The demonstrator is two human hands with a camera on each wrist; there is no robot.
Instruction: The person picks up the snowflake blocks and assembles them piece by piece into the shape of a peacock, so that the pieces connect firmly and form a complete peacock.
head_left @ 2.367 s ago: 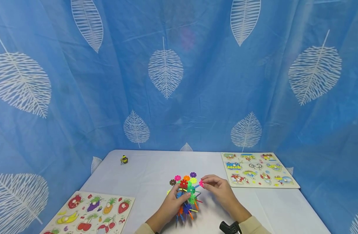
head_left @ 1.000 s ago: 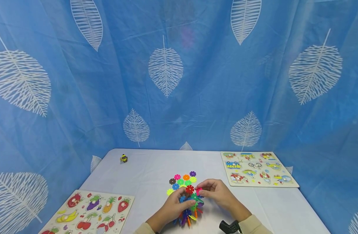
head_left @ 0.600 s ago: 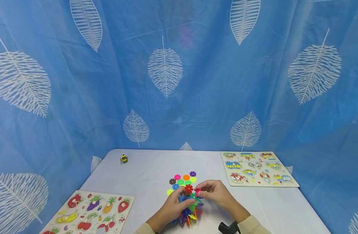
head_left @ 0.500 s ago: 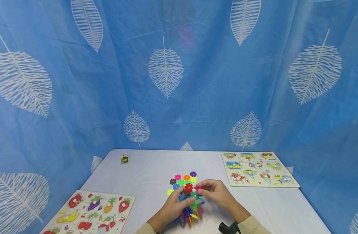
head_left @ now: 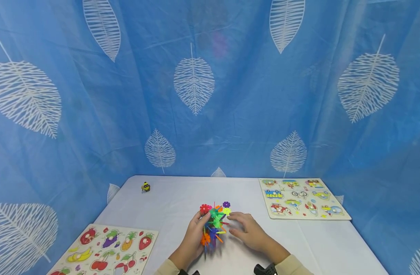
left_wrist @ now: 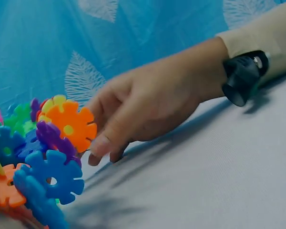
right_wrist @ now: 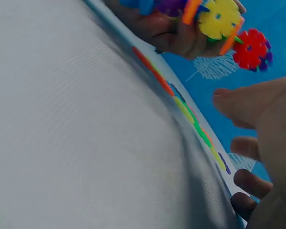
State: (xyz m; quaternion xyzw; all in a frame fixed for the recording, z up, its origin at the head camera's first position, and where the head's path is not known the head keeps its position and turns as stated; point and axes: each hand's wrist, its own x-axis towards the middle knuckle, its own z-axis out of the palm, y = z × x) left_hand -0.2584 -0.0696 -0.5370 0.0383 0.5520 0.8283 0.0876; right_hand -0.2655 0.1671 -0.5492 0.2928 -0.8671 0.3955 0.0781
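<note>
My left hand (head_left: 193, 237) grips a cluster of joined plastic snowflake discs (head_left: 216, 221) at the middle front of the table. Its thumb lies along the cluster's near side. The discs slot together at many angles; a red disc (right_wrist: 250, 49) sticks out at one end, while orange (left_wrist: 69, 126) and blue discs (left_wrist: 55, 176) face the left wrist view. My right hand (head_left: 250, 232) is just right of the cluster, fingers apart and loosely bent, holding nothing. Behind the cluster, loose discs lie flat, among them a purple disc (head_left: 226, 204) and a yellow disc (head_left: 226, 211); others are hidden.
A wooden fruit puzzle board (head_left: 107, 250) lies at the front left, and a vehicle puzzle board (head_left: 302, 199) at the back right. Near the far left corner stands a small yellow-and-black toy figure (head_left: 146, 186). A blue leaf-print curtain (head_left: 230, 95) encloses the white table (head_left: 182, 191).
My right hand has let go of the pink disc and drawn slightly away from the cluster. My left hand has turned the cluster and shifted it a little left, bringing its red disc to the upper left.
</note>
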